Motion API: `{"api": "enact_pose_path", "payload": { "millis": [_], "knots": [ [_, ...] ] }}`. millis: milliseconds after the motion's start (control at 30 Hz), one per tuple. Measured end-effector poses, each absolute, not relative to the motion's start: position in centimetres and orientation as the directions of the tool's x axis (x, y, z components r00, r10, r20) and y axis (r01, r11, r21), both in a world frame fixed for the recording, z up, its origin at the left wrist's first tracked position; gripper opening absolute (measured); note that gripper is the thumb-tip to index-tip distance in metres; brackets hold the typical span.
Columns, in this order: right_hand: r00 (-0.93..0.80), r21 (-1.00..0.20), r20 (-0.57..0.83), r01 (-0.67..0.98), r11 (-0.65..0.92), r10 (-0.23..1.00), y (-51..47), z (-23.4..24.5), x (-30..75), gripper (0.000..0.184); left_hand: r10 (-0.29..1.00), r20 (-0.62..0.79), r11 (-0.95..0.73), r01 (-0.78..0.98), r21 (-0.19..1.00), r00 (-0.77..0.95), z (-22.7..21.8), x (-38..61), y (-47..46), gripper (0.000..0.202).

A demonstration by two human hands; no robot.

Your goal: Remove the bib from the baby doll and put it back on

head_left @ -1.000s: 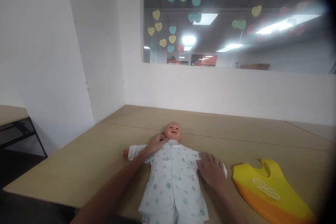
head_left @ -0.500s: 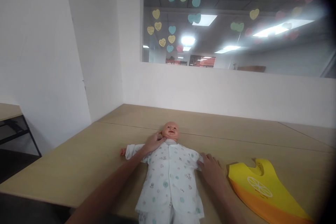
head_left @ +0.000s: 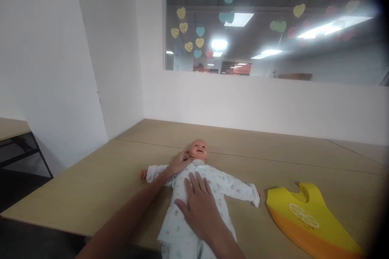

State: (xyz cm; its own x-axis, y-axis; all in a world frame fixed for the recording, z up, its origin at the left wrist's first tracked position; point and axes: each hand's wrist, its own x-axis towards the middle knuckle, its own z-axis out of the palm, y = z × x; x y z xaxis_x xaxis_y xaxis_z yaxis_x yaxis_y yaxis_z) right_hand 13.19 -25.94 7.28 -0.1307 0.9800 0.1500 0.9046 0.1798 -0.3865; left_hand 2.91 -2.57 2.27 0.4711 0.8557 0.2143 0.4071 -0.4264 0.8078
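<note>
A baby doll point(head_left: 198, 150) in a white printed outfit point(head_left: 234, 188) lies on its back on the wooden table point(head_left: 100, 186), arms spread. My left hand point(head_left: 178, 163) rests at the doll's neck and shoulder, fingers curled against the collar beside the head. My right hand point(head_left: 199, 202) lies flat on the doll's chest and belly, fingers stretched out and pointing toward the head. A yellow and orange silicone bib point(head_left: 310, 220) with a citrus-slice print lies on the table to the right of the doll, apart from both hands.
White walls close off the table's far side and left. Above the back wall a window point(head_left: 267, 24) carries several heart-shaped stickers. Another desk point(head_left: 13, 127) stands at the far left, across a gap of dark floor.
My right hand has left the doll's left sleeve and moved left onto its chest. The sleeve now lies uncovered. My left hand has stayed at the neck.
</note>
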Motion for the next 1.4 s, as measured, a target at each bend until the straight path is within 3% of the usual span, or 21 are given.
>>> {"api": "enact_pose_path", "payload": {
  "millis": [267, 667, 933, 1233, 1400],
  "knots": [
    [-0.030, -0.333, 0.259, 0.935, 0.118, 0.965, -25.7, 5.0, 12.9, 0.085, 0.830, 0.249, -0.461, 0.362, 0.810, 0.498, 2.5, 3.0, -2.7, 0.060],
    [0.024, -0.351, 0.195, 0.935, 0.047, 0.981, -25.9, 5.8, 12.8, 0.076, 0.844, 0.226, -0.450, 0.411, 0.793, 0.487, 2.6, 2.9, -2.9, 0.067],
    [0.011, -0.380, 0.290, 0.919, 0.105, 0.957, -24.4, 6.6, 13.2, 0.056, 0.847, 0.254, -0.461, 0.409, 0.788, 0.467, 2.2, 2.8, -2.6, 0.064],
    [0.032, -0.350, 0.339, 0.932, 0.094, 0.940, -25.1, 4.3, 13.5, 0.064, 0.847, 0.259, -0.465, 0.411, 0.785, 0.464, 1.9, 2.8, -2.1, 0.067],
    [-0.003, -0.414, 0.496, 0.878, 0.239, 0.868, -26.4, 4.9, 14.2, 0.049, 0.850, 0.239, -0.454, 0.421, 0.785, 0.470, 1.8, 2.8, -2.1, 0.071]
  ]
}}
